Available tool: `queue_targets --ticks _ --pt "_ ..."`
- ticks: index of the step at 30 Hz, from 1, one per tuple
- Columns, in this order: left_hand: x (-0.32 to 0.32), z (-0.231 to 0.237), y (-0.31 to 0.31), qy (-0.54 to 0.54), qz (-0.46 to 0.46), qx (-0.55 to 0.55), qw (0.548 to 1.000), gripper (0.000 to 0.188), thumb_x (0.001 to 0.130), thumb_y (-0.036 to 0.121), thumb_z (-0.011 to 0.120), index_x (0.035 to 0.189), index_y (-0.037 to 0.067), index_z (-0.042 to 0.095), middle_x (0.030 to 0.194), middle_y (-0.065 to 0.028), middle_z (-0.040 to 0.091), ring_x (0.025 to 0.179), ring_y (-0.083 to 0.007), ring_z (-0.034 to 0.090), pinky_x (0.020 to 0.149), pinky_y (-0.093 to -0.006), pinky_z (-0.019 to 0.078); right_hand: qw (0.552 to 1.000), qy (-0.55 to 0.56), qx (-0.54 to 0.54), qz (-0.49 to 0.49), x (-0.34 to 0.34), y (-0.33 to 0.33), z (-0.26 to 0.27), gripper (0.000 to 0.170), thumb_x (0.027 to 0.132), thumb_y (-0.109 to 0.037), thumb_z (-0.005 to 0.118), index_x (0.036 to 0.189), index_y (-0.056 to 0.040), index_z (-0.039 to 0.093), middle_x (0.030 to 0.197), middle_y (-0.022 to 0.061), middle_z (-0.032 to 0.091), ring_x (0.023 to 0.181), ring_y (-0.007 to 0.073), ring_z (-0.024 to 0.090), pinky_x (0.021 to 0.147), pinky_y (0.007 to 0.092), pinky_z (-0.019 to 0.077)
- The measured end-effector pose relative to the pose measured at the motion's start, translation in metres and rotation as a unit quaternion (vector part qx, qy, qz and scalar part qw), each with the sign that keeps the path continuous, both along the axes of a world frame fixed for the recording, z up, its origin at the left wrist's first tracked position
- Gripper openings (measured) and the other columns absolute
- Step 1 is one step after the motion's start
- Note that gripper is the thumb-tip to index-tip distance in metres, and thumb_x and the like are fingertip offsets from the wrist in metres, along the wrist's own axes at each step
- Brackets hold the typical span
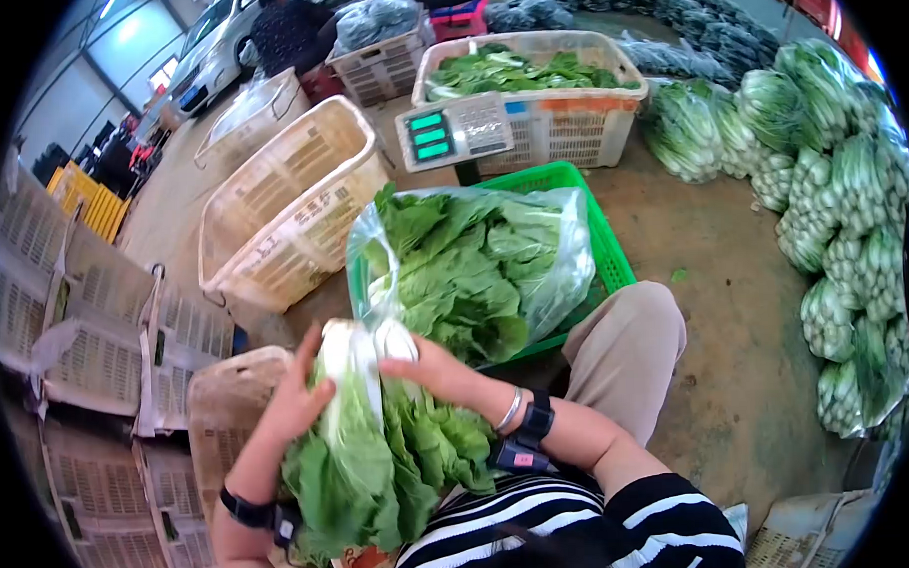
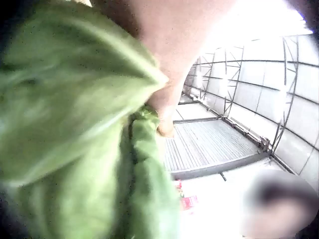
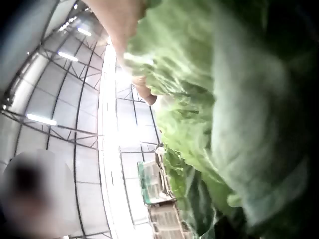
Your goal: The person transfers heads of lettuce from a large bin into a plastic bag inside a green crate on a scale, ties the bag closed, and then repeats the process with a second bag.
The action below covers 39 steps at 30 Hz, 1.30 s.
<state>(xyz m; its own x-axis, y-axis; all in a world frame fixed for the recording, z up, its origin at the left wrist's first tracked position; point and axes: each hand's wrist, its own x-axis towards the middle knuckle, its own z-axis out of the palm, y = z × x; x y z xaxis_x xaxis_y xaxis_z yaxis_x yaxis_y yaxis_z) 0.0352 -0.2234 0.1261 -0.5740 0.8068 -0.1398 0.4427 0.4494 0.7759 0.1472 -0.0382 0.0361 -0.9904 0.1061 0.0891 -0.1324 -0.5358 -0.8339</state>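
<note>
Two leafy cabbages [image 1: 354, 418] with broad white stems are held side by side over the lap, white bases away from the body and green leaves hanging toward it. My left hand [image 1: 296, 390] grips the left one along its outer side, thumb across the stem. From the right, my right hand [image 1: 432, 370] holds the other near its white base [image 1: 394, 341]. Big leaves [image 2: 75, 99] fill much of the left wrist view, and leaves [image 3: 189, 74] hide most of the fingers in the right wrist view. Just beyond the hands, a clear plastic bag [image 1: 571, 240] full of similar greens sits in a green crate [image 1: 608, 234].
A scale display [image 1: 454, 132] stands behind the green crate. Beyond it is a white crate [image 1: 569, 130] of greens. Another white crate [image 1: 292, 210] stands at the left, near stacked crates [image 1: 97, 367]. Bagged vegetables [image 1: 842, 200] line the right side. People sit at the back.
</note>
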Motion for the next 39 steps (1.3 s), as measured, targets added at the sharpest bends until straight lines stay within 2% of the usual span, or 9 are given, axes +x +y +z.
queue_targets --ticks 3,6,17,23,27,31,34,36,39 --pt "0.010 -0.045 -0.019 -0.191 -0.007 0.001 0.982 0.065 0.081 0.043 0.061 0.123 -0.002 0.043 0.113 -0.0128 0.055 0.101 -0.0193 0.053 0.086 -0.0310 0.0425 0.998 -0.008 0.047 -0.033 0.012 -0.003 0.002 0.069 0.076 -0.022 0.072 0.129 0.0028 0.034 0.114 0.0086 0.052 0.103 0.0143 0.050 0.089 0.0267 0.0406" --pt "0.053 -0.012 0.004 -0.286 0.115 -0.025 0.951 0.064 0.081 0.045 0.061 0.121 -0.003 0.045 0.110 -0.0101 0.056 0.101 -0.0179 0.052 0.085 -0.0309 0.0425 0.999 -0.022 0.015 -0.023 0.026 -0.004 -0.001 0.069 0.076 -0.021 0.071 0.129 0.0028 0.033 0.118 0.0094 0.049 0.106 0.0148 0.048 0.092 0.0279 0.0386" --pt "0.003 0.089 0.169 0.007 -0.246 -0.214 0.945 0.073 0.076 0.061 0.055 0.107 -0.005 0.054 0.093 -0.0152 0.063 0.083 -0.0229 0.061 0.076 -0.0338 0.0478 0.961 0.075 -0.107 -0.243 0.032 0.069 0.027 0.061 0.079 -0.018 0.067 0.127 -0.0037 0.033 0.114 0.0049 0.050 0.103 0.0146 0.050 0.091 0.0289 0.0390" --pt "-0.002 0.054 0.249 0.004 -0.308 -0.270 0.912 0.081 0.076 0.066 0.050 0.114 -0.006 0.052 0.108 -0.0174 0.058 0.098 -0.0215 0.056 0.085 -0.0318 0.0428 0.944 0.025 -0.140 -0.296 0.045 0.103 -0.009 0.048 0.085 -0.029 0.059 0.122 -0.0024 0.042 0.114 0.0045 0.051 0.102 0.0154 0.050 0.091 0.0290 0.0373" --pt "0.006 0.041 0.212 -0.171 -0.253 -0.194 0.932 0.083 0.074 0.053 0.064 0.130 -0.003 0.035 0.119 -0.0149 0.052 0.107 -0.0199 0.051 0.092 -0.0331 0.0396 0.966 0.007 -0.086 -0.246 0.057 0.111 0.002 0.058 0.081 -0.023 0.065 0.127 -0.0019 0.036 0.114 0.0057 0.051 0.103 0.0153 0.049 0.090 0.0288 0.0387" --pt "-0.001 -0.006 0.137 -0.447 -0.193 -0.089 0.869 0.094 0.066 0.049 0.074 0.132 -0.003 0.031 0.123 -0.0129 0.049 0.111 -0.0213 0.049 0.095 -0.0334 0.0383 0.989 -0.008 -0.063 -0.132 0.059 0.095 0.017 0.076 0.074 -0.014 0.072 0.133 -0.0010 0.027 0.116 0.0072 0.048 0.102 0.0154 0.049 0.088 0.0279 0.0418" --pt "0.007 -0.036 0.088 -0.434 -0.232 0.006 0.870 0.093 0.066 0.054 0.071 0.131 -0.003 0.035 0.125 -0.0129 0.048 0.112 -0.0229 0.049 0.096 -0.0346 0.0382 0.997 -0.024 0.028 -0.065 0.050 0.075 0.033 0.080 0.076 -0.019 0.071 0.136 0.0013 0.021 0.119 0.0118 0.046 0.107 0.0178 0.048 0.090 0.0292 0.0403" --pt "0.049 -0.004 0.063 -0.437 0.009 0.105 0.893 0.087 0.074 0.058 0.061 0.133 0.001 0.034 0.125 -0.0119 0.048 0.113 -0.0232 0.048 0.093 -0.0351 0.0394 0.997 -0.028 0.066 -0.042 0.033 0.064 0.035 0.079 0.078 -0.023 0.068 0.136 0.0023 0.021 0.119 0.0128 0.046 0.108 0.0188 0.047 0.091 0.0298 0.0395" --pt "0.066 -0.005 0.017 -0.413 0.094 0.223 0.878 0.085 0.074 0.057 0.061 0.132 0.001 0.035 0.125 -0.0113 0.048 0.112 -0.0227 0.049 0.093 -0.0347 0.0396 0.990 -0.045 0.126 -0.034 0.002 0.030 0.041 0.081 0.080 -0.033 0.065 0.135 0.0050 0.020 0.119 0.0170 0.047 0.110 0.0220 0.046 0.092 0.0316 0.0380"
